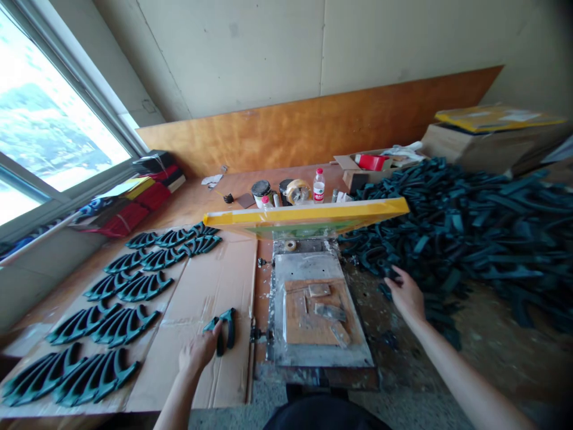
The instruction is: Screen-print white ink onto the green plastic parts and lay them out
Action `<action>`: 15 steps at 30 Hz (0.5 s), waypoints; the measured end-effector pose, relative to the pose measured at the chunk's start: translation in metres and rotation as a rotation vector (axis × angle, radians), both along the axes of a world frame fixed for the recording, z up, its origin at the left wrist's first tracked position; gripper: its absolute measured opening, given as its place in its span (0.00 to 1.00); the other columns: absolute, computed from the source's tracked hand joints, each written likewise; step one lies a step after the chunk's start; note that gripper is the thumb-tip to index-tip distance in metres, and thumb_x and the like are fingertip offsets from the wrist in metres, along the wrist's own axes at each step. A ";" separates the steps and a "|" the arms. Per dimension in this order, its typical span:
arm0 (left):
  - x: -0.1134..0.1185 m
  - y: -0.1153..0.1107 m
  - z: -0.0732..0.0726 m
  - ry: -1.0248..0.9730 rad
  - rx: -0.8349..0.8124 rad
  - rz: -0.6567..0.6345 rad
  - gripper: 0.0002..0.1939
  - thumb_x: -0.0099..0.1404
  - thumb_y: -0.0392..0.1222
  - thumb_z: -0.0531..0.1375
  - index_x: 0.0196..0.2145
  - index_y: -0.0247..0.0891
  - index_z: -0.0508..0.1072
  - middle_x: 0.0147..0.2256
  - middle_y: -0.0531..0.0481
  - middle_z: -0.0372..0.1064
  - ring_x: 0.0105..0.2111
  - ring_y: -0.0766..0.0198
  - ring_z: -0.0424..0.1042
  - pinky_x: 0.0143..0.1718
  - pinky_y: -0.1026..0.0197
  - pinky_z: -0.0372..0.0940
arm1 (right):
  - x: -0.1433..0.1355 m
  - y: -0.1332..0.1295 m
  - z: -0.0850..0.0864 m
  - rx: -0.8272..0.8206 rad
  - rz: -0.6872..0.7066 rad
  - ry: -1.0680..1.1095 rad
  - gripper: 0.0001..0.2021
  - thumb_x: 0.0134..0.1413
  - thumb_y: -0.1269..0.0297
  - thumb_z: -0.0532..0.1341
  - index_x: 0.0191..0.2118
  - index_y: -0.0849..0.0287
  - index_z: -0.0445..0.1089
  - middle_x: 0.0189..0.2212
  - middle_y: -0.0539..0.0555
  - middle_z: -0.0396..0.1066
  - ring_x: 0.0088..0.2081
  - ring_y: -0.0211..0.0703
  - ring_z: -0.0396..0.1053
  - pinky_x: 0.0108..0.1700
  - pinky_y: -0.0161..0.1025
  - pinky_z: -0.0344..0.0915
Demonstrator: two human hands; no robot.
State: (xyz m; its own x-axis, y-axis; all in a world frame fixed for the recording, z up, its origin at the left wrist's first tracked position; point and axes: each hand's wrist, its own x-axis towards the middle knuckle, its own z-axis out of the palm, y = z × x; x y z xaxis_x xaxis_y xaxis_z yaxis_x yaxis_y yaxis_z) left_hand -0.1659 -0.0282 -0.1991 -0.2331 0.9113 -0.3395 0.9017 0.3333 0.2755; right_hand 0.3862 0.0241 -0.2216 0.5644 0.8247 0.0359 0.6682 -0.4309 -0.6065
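My left hand (pixel 199 349) is over the cardboard sheet, its fingers closed on a dark green curved plastic piece (pixel 230 329) with prong-like arms. The piece is low over the cardboard or touching it; I cannot tell which. At the near edge of a large heap of similar dark green pieces (pixel 452 221), my right hand (pixel 408 297) has its thumb and fingers pinched on one piece, mostly hidden by the fingers. Between my hands lies a flat metal plate (pixel 320 266) bearing a brown board (pixel 293 334) with small blocks on it.
A yellow-edged screen frame (pixel 308 212) is raised behind the plate. Nested rows of green pieces (pixel 129 322) cover the left part of the cardboard (pixel 197 286). Behind stand a red-capped bottle (pixel 319 186), tape roll (pixel 298 192), and cans (pixel 260 191); boxes (pixel 483 146) stand back right.
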 end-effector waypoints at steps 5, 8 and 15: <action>0.063 0.062 0.087 -0.439 0.374 0.060 0.34 0.68 0.61 0.37 0.47 0.36 0.72 0.21 0.50 0.66 0.21 0.62 0.66 0.29 0.61 0.62 | -0.095 -0.023 0.021 0.189 0.877 -0.091 0.19 0.61 0.66 0.48 0.52 0.51 0.70 0.42 0.56 0.69 0.43 0.45 0.68 0.46 0.42 0.66; 0.116 0.091 0.146 -1.066 0.691 0.063 0.35 0.65 0.67 0.42 0.51 0.36 0.66 0.21 0.54 0.65 0.19 0.67 0.62 0.23 0.66 0.59 | -0.134 -0.023 0.028 0.188 1.100 -0.242 0.20 0.58 0.73 0.50 0.50 0.53 0.73 0.39 0.56 0.68 0.43 0.45 0.66 0.46 0.41 0.65; 0.140 0.063 0.178 -1.211 0.755 0.158 0.30 0.63 0.66 0.49 0.29 0.35 0.73 0.19 0.52 0.66 0.19 0.67 0.63 0.22 0.66 0.59 | -0.123 -0.026 0.029 0.150 1.005 -0.311 0.20 0.55 0.72 0.54 0.50 0.49 0.72 0.44 0.55 0.71 0.47 0.48 0.66 0.49 0.45 0.65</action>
State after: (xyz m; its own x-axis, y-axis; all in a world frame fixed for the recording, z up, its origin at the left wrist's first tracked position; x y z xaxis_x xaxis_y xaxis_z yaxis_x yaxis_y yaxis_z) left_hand -0.0264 0.0351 -0.0208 -0.2692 0.9520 0.1460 -0.0435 -0.1635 0.9856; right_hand 0.2634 -0.0014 -0.1927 -0.4250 0.8824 0.2019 0.8108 0.4703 -0.3485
